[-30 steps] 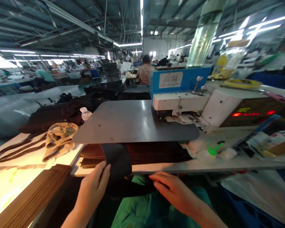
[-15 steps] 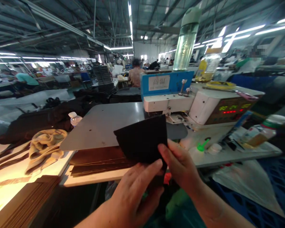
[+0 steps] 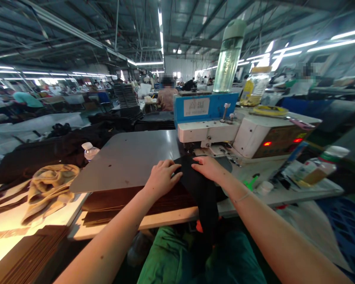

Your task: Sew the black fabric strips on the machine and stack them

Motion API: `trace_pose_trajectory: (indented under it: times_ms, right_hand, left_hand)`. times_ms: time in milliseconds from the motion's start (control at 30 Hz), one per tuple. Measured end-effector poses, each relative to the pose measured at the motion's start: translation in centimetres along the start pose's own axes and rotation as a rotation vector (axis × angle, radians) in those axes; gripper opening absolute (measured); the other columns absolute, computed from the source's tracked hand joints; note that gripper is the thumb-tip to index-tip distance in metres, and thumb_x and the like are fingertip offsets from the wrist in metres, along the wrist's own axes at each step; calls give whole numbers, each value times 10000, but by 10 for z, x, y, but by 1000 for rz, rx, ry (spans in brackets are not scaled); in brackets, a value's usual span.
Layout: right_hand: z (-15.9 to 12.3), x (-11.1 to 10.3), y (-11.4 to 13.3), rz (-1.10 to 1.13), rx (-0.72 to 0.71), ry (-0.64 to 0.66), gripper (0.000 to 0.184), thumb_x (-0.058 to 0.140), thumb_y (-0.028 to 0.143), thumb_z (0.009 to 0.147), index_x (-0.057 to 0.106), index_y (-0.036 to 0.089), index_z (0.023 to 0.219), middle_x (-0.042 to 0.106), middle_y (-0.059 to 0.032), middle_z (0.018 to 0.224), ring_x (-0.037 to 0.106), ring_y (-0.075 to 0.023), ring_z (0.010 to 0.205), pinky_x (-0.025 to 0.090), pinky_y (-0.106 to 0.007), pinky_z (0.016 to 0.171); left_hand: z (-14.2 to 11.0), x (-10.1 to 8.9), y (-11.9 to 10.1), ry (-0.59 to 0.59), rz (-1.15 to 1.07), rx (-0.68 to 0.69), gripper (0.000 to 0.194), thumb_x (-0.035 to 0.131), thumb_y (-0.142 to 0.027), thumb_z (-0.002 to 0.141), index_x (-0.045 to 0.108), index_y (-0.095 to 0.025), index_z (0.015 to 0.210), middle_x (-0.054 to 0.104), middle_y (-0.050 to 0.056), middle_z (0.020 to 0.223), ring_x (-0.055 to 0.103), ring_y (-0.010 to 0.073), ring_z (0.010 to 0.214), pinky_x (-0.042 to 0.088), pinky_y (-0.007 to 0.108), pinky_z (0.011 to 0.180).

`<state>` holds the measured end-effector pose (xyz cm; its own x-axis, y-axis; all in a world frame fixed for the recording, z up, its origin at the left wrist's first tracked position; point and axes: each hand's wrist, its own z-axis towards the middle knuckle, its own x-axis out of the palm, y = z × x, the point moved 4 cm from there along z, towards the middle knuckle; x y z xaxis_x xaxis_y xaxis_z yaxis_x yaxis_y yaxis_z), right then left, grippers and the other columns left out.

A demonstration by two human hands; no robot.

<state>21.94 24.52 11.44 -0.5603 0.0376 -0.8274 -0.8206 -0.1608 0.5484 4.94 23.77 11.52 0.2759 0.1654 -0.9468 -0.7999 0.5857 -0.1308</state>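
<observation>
Cloth (image 3: 205,193), black, matte and limp, lies between my two hands at the front right of the grey metal plate (image 3: 136,157), just before the white sewing machine head (image 3: 195,134). Its upper part rests flat on the plate; a narrower length hangs over the front edge of the bench (image 3: 171,215) toward my green trousers (image 3: 168,256).

My left hand (image 3: 162,176) is palm down, fingers partly open and slightly bent, fingertips on the cloth's left side. My right hand (image 3: 208,169) reaches in from the other side, fingers bent and a little apart, tips on the cloth. I cannot tell whether either hand pinches it.

The plate is smooth and faintly shiny, with rounded corners and small dark holes. Beneath it sits a stack of dark flat pieces (image 3: 112,201), edges uneven. A crumpled, soft tan rag (image 3: 50,185) and a clear bottle with a white cap (image 3: 90,151) stand off to the left.

Plate surface left of my left hand is bare, with open room; ahead, the machine head leaves little.
</observation>
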Motion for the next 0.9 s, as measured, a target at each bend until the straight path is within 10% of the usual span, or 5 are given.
trace_pose_trajectory:
  times_ms: [900]
  right_hand:
    - [32,1,20,-510,-51,7,336,379,164,864,630,144,1087,659,-127,1039,618,-203,928,437,-272,806]
  left_hand:
    - [28,10,11,49,-29,40,347,390,-365,876,548,-263,1169,518,42,1174,470,226,1055,407,370,884]
